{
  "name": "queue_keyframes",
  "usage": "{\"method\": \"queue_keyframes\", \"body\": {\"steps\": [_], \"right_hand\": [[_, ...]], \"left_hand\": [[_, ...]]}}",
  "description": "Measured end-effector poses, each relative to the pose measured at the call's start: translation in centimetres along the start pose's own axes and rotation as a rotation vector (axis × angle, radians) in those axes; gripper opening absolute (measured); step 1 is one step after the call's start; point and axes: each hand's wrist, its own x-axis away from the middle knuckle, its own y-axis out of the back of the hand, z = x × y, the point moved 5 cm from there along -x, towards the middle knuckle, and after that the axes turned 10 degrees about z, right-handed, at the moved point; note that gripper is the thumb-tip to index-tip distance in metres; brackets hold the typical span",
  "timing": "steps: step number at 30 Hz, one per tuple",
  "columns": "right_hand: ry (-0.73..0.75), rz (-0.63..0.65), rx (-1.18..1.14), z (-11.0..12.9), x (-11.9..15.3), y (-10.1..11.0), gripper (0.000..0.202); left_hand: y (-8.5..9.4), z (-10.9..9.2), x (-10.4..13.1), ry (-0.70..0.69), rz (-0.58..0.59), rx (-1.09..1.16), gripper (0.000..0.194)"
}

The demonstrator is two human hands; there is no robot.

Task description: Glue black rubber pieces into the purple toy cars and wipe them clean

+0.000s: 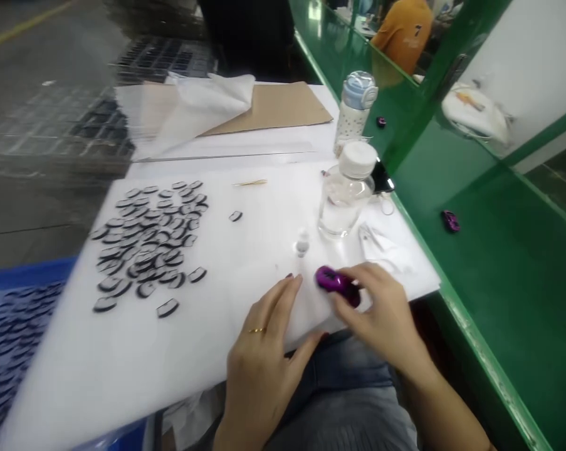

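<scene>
My right hand [381, 307] grips a shiny purple toy car body [338, 285] between thumb and fingers, just above the white tabletop near its front edge. To its left, my left hand [273, 338] has its fingers stretched out and its thumb apart, with nothing in it. Beyond the hands a small clear, shiny piece [302, 243] rests on the table. Many small curved clear pieces with dark edges [146, 244] lie spread over the left part of the table, and a single one [235, 216] sits apart from them.
A clear jar with a white lid [341, 200] and a blue-capped bottle [355, 113] stand at the right. Tweezers [251, 182] lie farther back, before cardboard [277, 106]. The green conveyor [513, 263] carries another purple piece [450, 221]. A blue tray [29, 275] stands left.
</scene>
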Motion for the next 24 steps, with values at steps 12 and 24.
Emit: {"method": "queue_keyframes", "body": {"steps": [12, 24], "right_hand": [[-0.904, -0.207, 0.357, -22.8, 4.5, 12.6, 0.06], [-0.274, -0.216, 0.146, -10.7, -2.2, 9.9, 0.049]], "left_hand": [[-0.1, -1.0, -0.3, -0.17, -0.02, -0.094, 0.026], [0.2, -0.5, -0.4, -0.108, 0.05, -0.087, 0.061]]}}
